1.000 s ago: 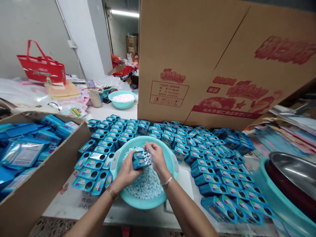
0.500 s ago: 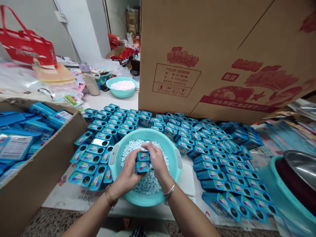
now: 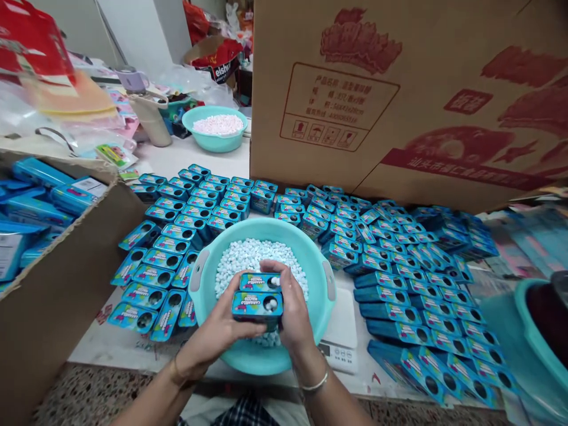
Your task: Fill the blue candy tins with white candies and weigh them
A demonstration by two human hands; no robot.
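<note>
Two small blue candy tins (image 3: 255, 303), one behind the other, are held over a turquoise basin (image 3: 261, 362). White pieces show in the round holes at their right ends. My left hand (image 3: 226, 319) is closed around their left side, thumb along the near face. Against their right side my right hand (image 3: 295, 310) is curved, its fingers reaching round the far corner by the holes. Pale small candies (image 3: 248, 254) lie in the basin beneath both hands.
Rows of blue tins with dark holes stand left (image 3: 153, 276) and right (image 3: 394, 313) of the basin. A kitchen scale (image 3: 344, 355) sits by its right side. A cardboard box of tins (image 3: 57, 284) is at left; a large carton (image 3: 337, 165) stands behind. Another turquoise bowl (image 3: 215, 142) holds pinkish pieces.
The two tins have come nearer to me and tilted so their printed tops face up more. White pieces now show in their holes. My view has shifted closer and lower.
</note>
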